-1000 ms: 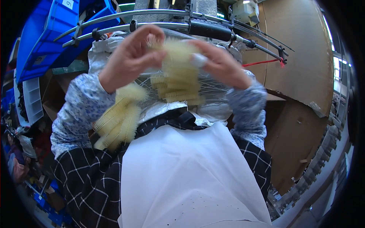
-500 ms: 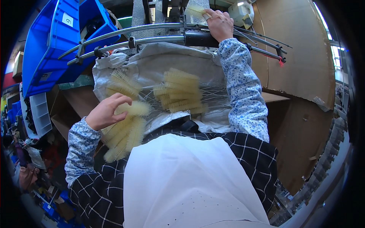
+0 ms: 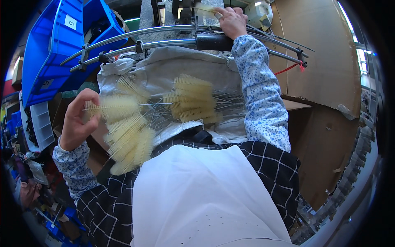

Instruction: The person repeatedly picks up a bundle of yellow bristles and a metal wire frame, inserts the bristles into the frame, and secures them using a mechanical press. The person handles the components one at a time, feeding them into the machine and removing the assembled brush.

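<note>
My left hand (image 3: 80,119) pinches the bristle-end tip of a pale yellow bottle brush (image 3: 119,107), whose thin wire stem points right. Just below it, more yellow brushes (image 3: 127,140) are piled at my lap's left edge. A second bunch of brushes (image 3: 191,96) lies on the whitish cloth (image 3: 164,61), stems spread to the right. My right hand (image 3: 233,22) reaches beyond the metal rails, fingers bent around the end of another yellow brush (image 3: 204,7) at the machine (image 3: 186,14). Its fingertips are partly hidden.
Two curved metal rails (image 3: 168,43) cross in front of me, with a red tie at the right end. Blue bins (image 3: 57,45) stand at the left, one tilted. Large cardboard sheets (image 3: 321,53) rise on the right. A white apron (image 3: 197,193) covers my lap.
My left hand has moved left from above the pile and now grips a brush, drawn out leftward. The brush at my right hand has shifted slightly left with it.
</note>
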Demonstrator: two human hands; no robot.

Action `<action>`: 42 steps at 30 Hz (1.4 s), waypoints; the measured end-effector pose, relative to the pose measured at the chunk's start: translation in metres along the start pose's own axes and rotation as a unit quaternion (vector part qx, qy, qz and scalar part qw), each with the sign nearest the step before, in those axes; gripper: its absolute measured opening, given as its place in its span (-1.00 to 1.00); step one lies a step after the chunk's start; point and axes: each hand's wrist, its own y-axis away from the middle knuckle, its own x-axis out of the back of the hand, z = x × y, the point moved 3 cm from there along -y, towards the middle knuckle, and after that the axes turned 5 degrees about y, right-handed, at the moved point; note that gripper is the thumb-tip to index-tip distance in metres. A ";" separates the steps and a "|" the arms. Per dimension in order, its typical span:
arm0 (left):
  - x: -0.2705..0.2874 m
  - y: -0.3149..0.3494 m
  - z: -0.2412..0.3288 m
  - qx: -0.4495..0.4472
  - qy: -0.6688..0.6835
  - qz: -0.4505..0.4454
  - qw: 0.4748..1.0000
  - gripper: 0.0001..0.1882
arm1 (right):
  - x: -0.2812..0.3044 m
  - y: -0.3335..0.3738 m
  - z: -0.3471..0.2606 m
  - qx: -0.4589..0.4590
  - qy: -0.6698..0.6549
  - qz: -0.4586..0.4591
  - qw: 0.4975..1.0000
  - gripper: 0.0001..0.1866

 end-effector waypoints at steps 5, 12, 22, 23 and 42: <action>-0.006 -0.011 0.003 -0.048 -0.008 0.010 0.999 -0.67 | -0.008 -0.024 -0.003 0.022 -0.003 -0.074 0.997 -0.66; -0.001 -0.005 0.007 -0.055 -0.032 0.046 0.997 -0.67 | -0.001 0.017 0.035 -0.102 0.020 0.092 0.990 -0.55; 0.021 -0.001 0.011 -0.070 -0.055 0.096 0.991 -0.67 | -0.004 0.017 0.015 -0.104 -0.096 0.097 0.985 -0.64; 0.023 0.002 0.012 -0.068 -0.059 0.103 0.991 -0.67 | -0.005 0.016 0.008 -0.105 -0.102 0.094 0.985 -0.64; 0.012 -0.008 0.020 -0.069 -0.039 0.089 0.993 -0.70 | 0.002 0.002 -0.060 -0.108 -0.081 0.046 0.990 -0.75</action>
